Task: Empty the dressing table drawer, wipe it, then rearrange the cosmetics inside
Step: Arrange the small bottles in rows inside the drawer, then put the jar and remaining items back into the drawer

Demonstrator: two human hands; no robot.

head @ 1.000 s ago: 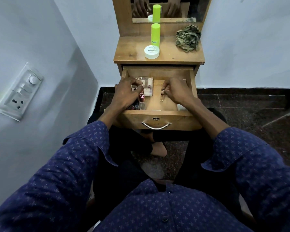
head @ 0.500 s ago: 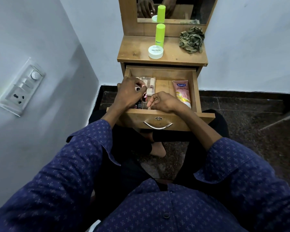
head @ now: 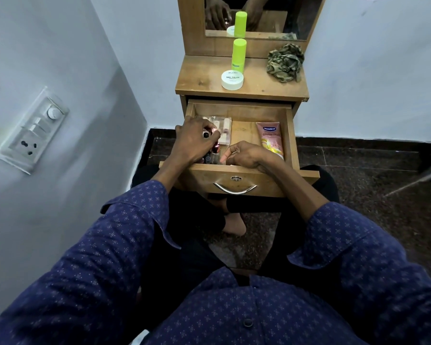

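The wooden drawer (head: 292, 135) of the dressing table is pulled out. A pink Vaseline tube (head: 271, 138) lies along its right side. A clear plastic case (head: 223, 128) of small items sits at the back left. My left hand (head: 193, 143) is in the drawer's left front corner, fingers closed on a small dark-capped cosmetic bottle (head: 205, 134), with more small bottles (head: 213, 156) under it. My right hand (head: 249, 155) rests at the drawer's front middle, fingers curled beside those bottles; whether it holds anything is hidden.
On the table top stand a lime-green bottle (head: 239, 53) and a white nail-polish jar (head: 232, 80), with a crumpled camouflage cloth (head: 285, 62) at the right. A mirror (head: 259, 16) rises behind. A wall with a switch plate (head: 33, 130) is close on the left.
My right hand has moved left from the drawer's right side to its front middle, uncovering the pink tube. My left hand has stayed over the small bottles.
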